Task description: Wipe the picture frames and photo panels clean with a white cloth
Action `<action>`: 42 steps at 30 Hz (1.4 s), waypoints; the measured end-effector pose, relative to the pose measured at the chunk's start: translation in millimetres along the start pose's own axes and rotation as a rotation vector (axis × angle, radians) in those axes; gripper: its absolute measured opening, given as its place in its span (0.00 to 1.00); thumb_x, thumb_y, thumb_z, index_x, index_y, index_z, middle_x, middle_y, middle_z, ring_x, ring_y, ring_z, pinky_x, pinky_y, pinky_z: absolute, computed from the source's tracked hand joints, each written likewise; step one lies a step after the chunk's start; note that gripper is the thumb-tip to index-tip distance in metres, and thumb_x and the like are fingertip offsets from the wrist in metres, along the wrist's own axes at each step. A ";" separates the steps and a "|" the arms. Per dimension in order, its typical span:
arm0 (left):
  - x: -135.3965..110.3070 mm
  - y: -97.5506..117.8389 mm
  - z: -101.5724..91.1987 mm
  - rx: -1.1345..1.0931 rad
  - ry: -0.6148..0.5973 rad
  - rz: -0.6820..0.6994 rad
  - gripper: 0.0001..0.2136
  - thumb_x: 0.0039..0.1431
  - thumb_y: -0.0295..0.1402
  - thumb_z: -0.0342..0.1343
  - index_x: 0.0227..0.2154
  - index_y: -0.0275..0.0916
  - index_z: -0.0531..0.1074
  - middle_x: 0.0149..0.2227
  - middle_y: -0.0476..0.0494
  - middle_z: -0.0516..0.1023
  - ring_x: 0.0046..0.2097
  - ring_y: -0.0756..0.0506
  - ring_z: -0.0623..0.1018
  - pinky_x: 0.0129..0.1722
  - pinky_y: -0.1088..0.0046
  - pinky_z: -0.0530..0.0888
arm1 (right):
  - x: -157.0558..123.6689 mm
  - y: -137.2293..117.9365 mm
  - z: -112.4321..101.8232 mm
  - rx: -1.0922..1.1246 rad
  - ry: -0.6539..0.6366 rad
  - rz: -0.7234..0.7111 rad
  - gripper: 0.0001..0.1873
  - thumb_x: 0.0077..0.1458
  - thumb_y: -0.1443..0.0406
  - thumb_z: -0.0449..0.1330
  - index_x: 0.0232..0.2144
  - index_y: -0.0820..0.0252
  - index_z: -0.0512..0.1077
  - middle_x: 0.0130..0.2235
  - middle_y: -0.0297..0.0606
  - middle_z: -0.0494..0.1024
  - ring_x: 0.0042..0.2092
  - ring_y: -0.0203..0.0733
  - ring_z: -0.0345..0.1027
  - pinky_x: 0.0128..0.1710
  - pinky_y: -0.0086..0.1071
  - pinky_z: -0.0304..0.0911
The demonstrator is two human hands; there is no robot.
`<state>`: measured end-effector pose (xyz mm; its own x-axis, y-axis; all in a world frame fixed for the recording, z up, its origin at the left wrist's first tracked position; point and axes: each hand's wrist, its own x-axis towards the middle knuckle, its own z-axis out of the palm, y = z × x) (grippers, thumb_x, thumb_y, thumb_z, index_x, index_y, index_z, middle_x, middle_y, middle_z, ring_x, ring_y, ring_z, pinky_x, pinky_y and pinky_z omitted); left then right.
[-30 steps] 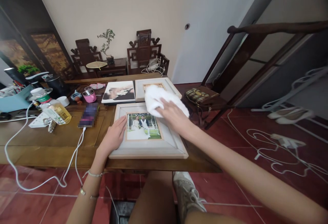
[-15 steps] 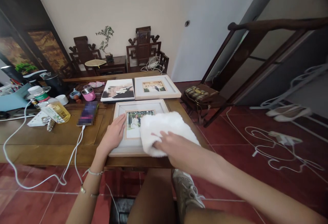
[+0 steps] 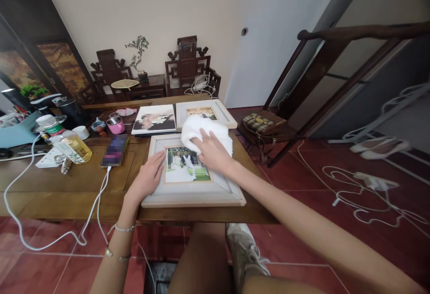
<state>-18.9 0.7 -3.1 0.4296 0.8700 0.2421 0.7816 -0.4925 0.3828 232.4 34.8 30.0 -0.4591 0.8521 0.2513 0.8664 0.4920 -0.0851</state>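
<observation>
Now the white cloth (image 3: 203,126) is up at the far right corner of the picture frame (image 3: 191,195); half a second ago it was down across the lower right, masking much of the wedding photograph (image 3: 179,170). That return uncovers most of the print again, so it looks like one more stroke along the frame's right side. Right hand (image 3: 215,153) gripping the bunched cloth, fingers pressed into its folds. And the left hand (image 3: 148,175)? Flat, fingers stretched out along the left border, in the same spot as before, apparently steadying things.

The frame itself lies face up on the wooden bench (image 3: 110,200), close to the near edge: pale timber rim, broad whitish-grey mount, slim tan border around a picture of two people seated on a lawn, one in a long white dress. Beyond it sit a second frame (image 3: 228,117) and a canvas print (image 3: 164,114). Cloth overlaps that second frame in view; whether they touch, can't tell.
</observation>
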 end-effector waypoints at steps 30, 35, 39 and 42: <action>-1.6 1.0 0.6 -0.040 0.025 -0.008 0.21 0.66 0.35 0.39 0.60 0.41 0.59 0.64 0.42 0.59 0.64 0.42 0.59 0.62 0.54 0.58 | 16.6 -3.2 5.6 -0.106 -0.039 -0.088 0.30 0.48 0.78 0.51 0.54 0.63 0.67 0.65 0.47 0.53 0.66 0.64 0.38 0.59 0.63 0.39; -0.7 1.9 2.2 -0.030 0.029 -0.019 0.21 0.66 0.35 0.39 0.60 0.39 0.59 0.64 0.40 0.59 0.65 0.42 0.59 0.63 0.55 0.58 | -17.2 -35.6 -13.5 0.004 -0.226 -0.207 0.31 0.47 0.80 0.50 0.53 0.63 0.69 0.64 0.47 0.56 0.65 0.65 0.40 0.57 0.65 0.43; -0.8 1.4 3.2 -0.019 0.026 -0.012 0.21 0.66 0.35 0.38 0.61 0.40 0.58 0.64 0.41 0.58 0.65 0.42 0.59 0.62 0.53 0.59 | -66.9 -69.3 -54.4 0.173 -0.433 -0.331 0.31 0.45 0.80 0.50 0.50 0.58 0.71 0.63 0.44 0.59 0.63 0.62 0.48 0.55 0.61 0.52; -1.4 2.0 2.2 -0.015 0.023 -0.004 0.21 0.66 0.34 0.38 0.60 0.41 0.58 0.64 0.42 0.58 0.65 0.42 0.58 0.62 0.53 0.58 | -86.2 -84.7 -72.4 0.231 -0.529 -0.386 0.31 0.44 0.78 0.51 0.49 0.54 0.72 0.63 0.38 0.59 0.63 0.59 0.50 0.56 0.59 0.53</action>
<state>-17.0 -1.4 -4.7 0.4160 0.8711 0.2609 0.7764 -0.4896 0.3968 212.8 -93.2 85.3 -0.8108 0.5523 -0.1938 0.5850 0.7527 -0.3021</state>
